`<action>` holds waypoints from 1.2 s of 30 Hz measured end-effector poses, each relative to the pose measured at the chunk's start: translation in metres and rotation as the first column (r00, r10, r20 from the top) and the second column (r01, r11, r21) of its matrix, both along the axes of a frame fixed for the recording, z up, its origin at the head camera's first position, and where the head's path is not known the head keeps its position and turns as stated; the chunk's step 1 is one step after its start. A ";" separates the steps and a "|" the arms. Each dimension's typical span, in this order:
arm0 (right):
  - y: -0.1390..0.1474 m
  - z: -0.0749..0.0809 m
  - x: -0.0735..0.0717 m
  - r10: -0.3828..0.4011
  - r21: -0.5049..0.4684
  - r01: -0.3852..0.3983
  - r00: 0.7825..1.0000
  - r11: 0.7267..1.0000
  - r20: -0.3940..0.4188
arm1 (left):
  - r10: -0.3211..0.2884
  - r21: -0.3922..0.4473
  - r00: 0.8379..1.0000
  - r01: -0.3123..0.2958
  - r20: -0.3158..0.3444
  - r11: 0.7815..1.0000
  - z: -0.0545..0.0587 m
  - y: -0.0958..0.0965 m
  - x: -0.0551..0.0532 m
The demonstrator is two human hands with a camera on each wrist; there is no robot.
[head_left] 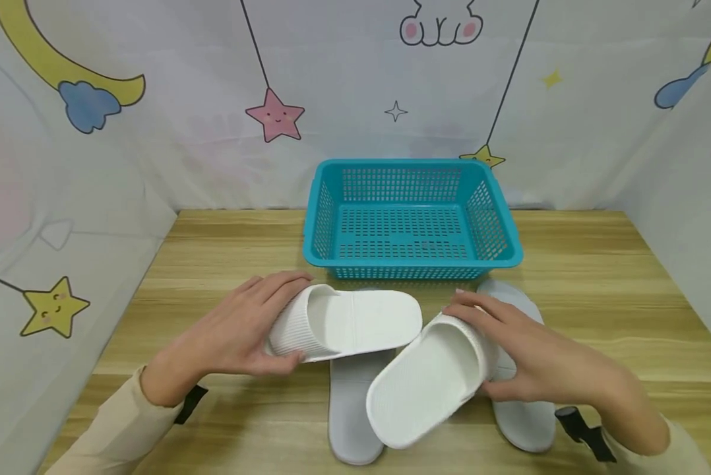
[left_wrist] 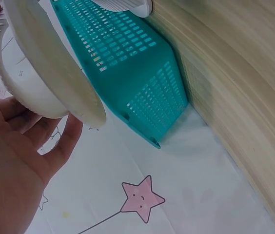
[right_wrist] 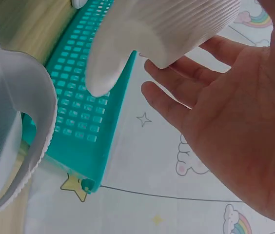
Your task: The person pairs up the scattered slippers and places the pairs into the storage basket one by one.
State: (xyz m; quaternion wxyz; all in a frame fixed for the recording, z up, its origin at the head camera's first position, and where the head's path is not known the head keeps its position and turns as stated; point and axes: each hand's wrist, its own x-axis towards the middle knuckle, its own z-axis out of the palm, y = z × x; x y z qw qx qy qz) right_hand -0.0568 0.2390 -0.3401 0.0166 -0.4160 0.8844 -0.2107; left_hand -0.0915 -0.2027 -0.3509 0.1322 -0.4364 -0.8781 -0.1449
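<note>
- White ribbed slipper (head_left: 379,320) is in my left hand (head_left: 254,330), thumb on one side of the strap and fingers on the other, so yeah, a proper pinch. Its heel end points at the tabletop's right edge.
- Second white slipper (head_left: 423,379) is in my right hand (head_left: 527,349), same deal, strap pinched between thumb and fingers. That one's angled, heel end aimed toward the near left corner.
- Both white ones are over the middle of the tabletop (head_left: 225,251), heel of the left one right by the side of the other. Can't tell if they actually touch.
- Left grey slipper (head_left: 358,422) lies on the wood below them, running from the near edge toward the far edge, partly covered by the first white one.
- Right grey slipper (head_left: 527,425) lies closer to the right edge, partly hidden behind my hand.
- Teal basket (head_left: 411,262), plastic-looking with a grid of holes, sits by the far edge, a bit right of centre.
- Behind it hangs a pale backdrop (head_left: 343,79) with cartoon stars and moons, kinda cute tbh.
</note>
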 end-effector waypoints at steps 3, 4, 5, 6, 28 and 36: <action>0.001 0.003 0.001 -0.011 -0.017 0.011 1.000 1.000 0.004 | 0.008 -0.001 1.000 -0.008 -0.001 1.000 0.000 0.000 -0.001; 0.002 0.004 0.001 -0.009 -0.028 0.009 1.000 1.000 0.005 | 0.009 0.000 1.000 -0.009 -0.002 1.000 0.000 0.000 -0.001; 0.002 0.005 0.001 -0.008 -0.038 0.009 1.000 0.999 0.003 | 0.011 0.000 1.000 -0.011 -0.005 1.000 0.000 0.000 -0.001; 0.003 0.006 0.001 -0.007 -0.049 0.007 1.000 0.999 0.004 | 0.011 0.005 1.000 -0.011 -0.010 1.000 0.000 -0.001 -0.002; -0.003 0.006 -0.011 -0.100 -0.179 0.098 0.995 0.979 -0.004 | -0.053 0.101 0.991 0.041 0.123 0.994 -0.001 0.004 -0.003; -0.009 0.004 -0.019 -0.128 -0.196 0.121 0.992 0.973 -0.021 | -0.068 0.115 0.986 0.051 0.154 0.992 -0.002 0.010 -0.001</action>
